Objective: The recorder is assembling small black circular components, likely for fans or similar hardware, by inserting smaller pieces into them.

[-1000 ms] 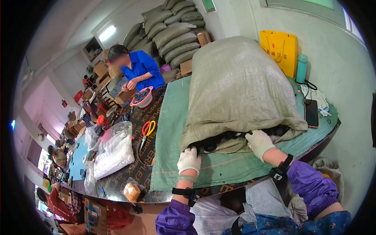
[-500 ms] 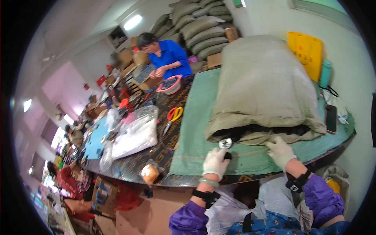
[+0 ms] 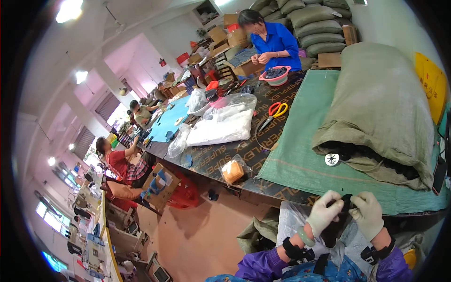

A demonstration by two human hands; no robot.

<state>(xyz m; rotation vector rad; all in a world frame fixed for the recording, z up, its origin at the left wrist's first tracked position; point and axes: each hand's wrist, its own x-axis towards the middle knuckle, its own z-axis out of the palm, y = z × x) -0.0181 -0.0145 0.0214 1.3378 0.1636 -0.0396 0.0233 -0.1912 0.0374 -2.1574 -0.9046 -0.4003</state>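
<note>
In front of the table's near edge, my left hand (image 3: pixel 325 214) and my right hand (image 3: pixel 367 216) are side by side, both in white gloves. Between them is a small black cloth-like piece (image 3: pixel 346 202), pinched by the fingers of each; its exact kind is unclear. Just beyond lies a big grey-green woven sack (image 3: pixel 380 103), its mouth toward me. Dark pieces (image 3: pixel 371 160) show inside that mouth. A white round disc with a black pattern (image 3: pixel 331 160) sits at its left corner. Under the sack a green woven sheet (image 3: pixel 300 171) covers the tabletop.
Red-and-yellow scissors (image 3: pixel 272 115), white goods in clear plastic (image 3: pixel 223 124) and an orange bagged item (image 3: pixel 232 171) lie leftward. Across the table, a person in blue (image 3: pixel 277 47) works beside a pink bowl (image 3: pixel 276 79). A phone (image 3: pixel 439 175) lies right; an open sack (image 3: pixel 256 235) stands below.
Both hands have drawn back from the sack's mouth and come together over the near edge. My right hand now grips the black piece along with my left. The view has swung left.
</note>
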